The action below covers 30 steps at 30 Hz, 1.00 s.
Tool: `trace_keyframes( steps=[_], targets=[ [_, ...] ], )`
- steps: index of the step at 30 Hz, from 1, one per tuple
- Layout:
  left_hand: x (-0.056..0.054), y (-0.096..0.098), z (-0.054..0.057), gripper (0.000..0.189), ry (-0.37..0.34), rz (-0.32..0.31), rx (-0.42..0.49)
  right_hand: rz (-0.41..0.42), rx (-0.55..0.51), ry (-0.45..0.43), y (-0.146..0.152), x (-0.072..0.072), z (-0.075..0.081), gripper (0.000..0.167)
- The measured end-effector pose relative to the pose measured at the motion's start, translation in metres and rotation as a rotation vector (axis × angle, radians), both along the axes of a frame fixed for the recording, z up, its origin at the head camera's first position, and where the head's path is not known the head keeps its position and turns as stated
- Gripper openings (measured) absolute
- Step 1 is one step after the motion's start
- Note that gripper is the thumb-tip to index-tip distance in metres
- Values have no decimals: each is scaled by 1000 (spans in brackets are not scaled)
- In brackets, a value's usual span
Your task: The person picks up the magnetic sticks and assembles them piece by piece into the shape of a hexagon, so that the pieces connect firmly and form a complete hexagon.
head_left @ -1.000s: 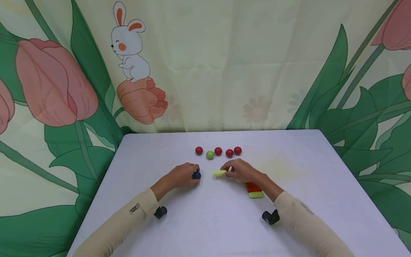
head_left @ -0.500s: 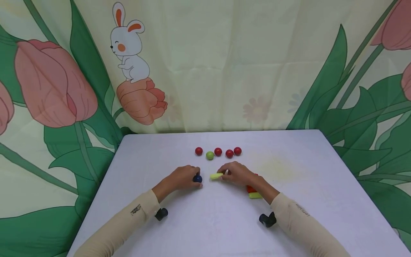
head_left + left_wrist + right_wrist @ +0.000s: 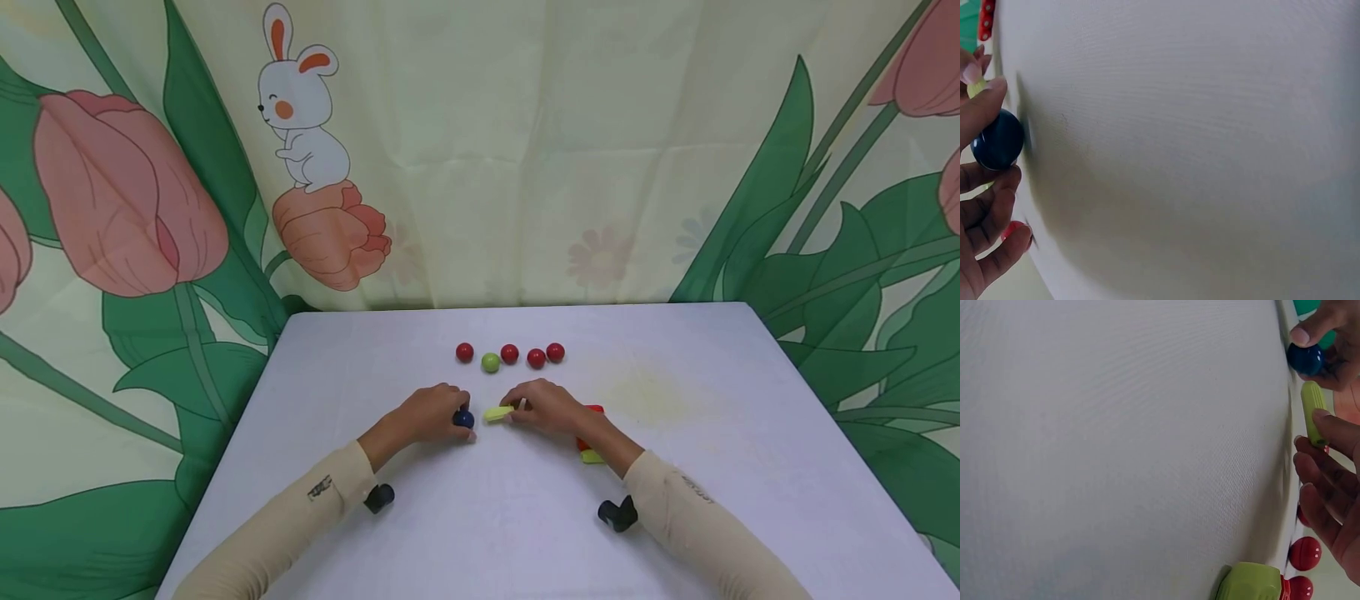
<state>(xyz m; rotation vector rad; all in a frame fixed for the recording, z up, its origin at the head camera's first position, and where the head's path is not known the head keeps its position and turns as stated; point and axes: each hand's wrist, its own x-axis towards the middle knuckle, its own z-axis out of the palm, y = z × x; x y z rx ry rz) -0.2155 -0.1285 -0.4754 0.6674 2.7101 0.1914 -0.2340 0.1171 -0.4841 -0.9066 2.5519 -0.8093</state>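
Observation:
My left hand (image 3: 431, 412) pinches a shiny dark blue ball (image 3: 463, 418) between thumb and fingers, just above or at the table; the exact contact cannot be told. Opposite it, my right hand (image 3: 546, 407) pinches a short yellow-green ribbed stick (image 3: 497, 414), whose free end points left at the ball. A small gap separates stick and ball in the head view. The right wrist view shows the ribbed stick (image 3: 1313, 412) under the thumb, with the blue ball (image 3: 1305, 359) close beyond its tip.
Behind the hands, several red balls (image 3: 555, 352) and one green ball (image 3: 491, 362) form a loose row. Partly hidden under the right forearm lie red pieces (image 3: 594, 409) and a yellow-green piece (image 3: 592, 457). A printed curtain (image 3: 480, 167) hangs behind the white table (image 3: 480, 533).
My right hand has moved left and slightly nearer the body with the stick. My left hand has shifted a little right with the blue ball, narrowing the gap between them.

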Motion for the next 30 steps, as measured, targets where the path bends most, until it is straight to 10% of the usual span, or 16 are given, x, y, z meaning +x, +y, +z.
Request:
trace_keyframes(
  steps=[30],
  targets=[
    [3, -2, 0, 52, 55, -60, -11, -13, 1, 17, -18, 7, -3, 30]
  ],
)
